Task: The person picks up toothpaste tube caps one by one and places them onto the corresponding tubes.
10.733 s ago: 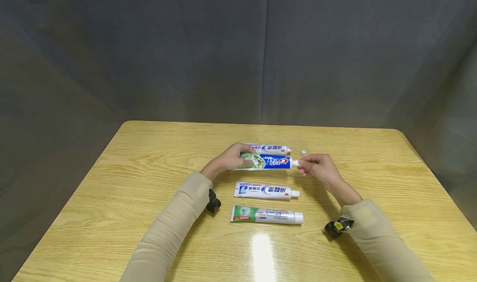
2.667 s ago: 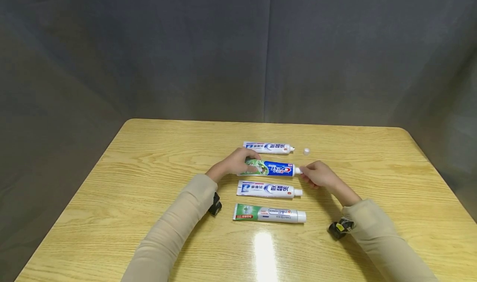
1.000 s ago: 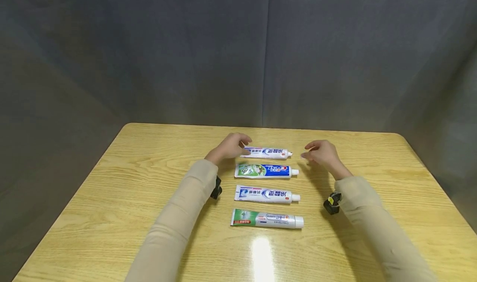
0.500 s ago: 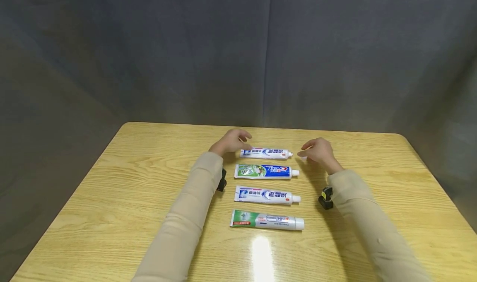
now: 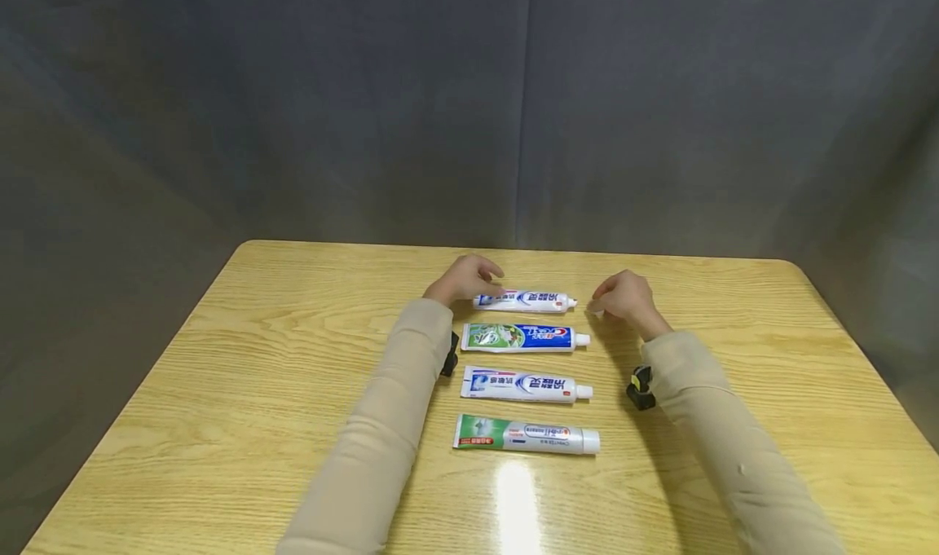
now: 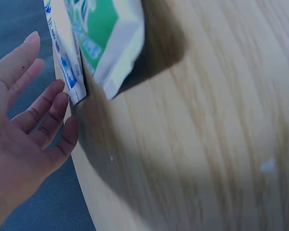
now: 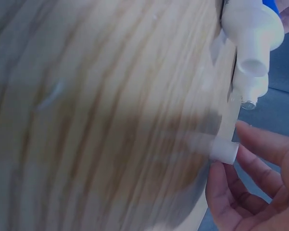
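Observation:
In the head view my left hand (image 5: 469, 278) hovers at the crimped end of the farthest toothpaste tube (image 5: 528, 301), a white one with an uncapped nozzle. In the left wrist view its fingers are spread and relaxed, apart from the tube. My right hand (image 5: 625, 296) is low over the table, right of that nozzle. Its curled fingertips touch a small white cap (image 7: 225, 151), seen in the right wrist view near its faint reflection on the table. Nearer lies a blue-and-green toothpaste tube (image 5: 517, 337), its white cap on.
Toward the front lie a second white toothpaste tube (image 5: 524, 385) and a green-and-silver toothpaste tube (image 5: 524, 435), both capped and roughly parallel. The wooden table (image 5: 293, 359) ends at a dark curtain (image 5: 367, 115) behind.
Earlier, both hands worked on the blue-and-green tube and its cap. That tube now lies released, capped. My hands have moved away to the far white tube and loose cap, the right fingers closing in.

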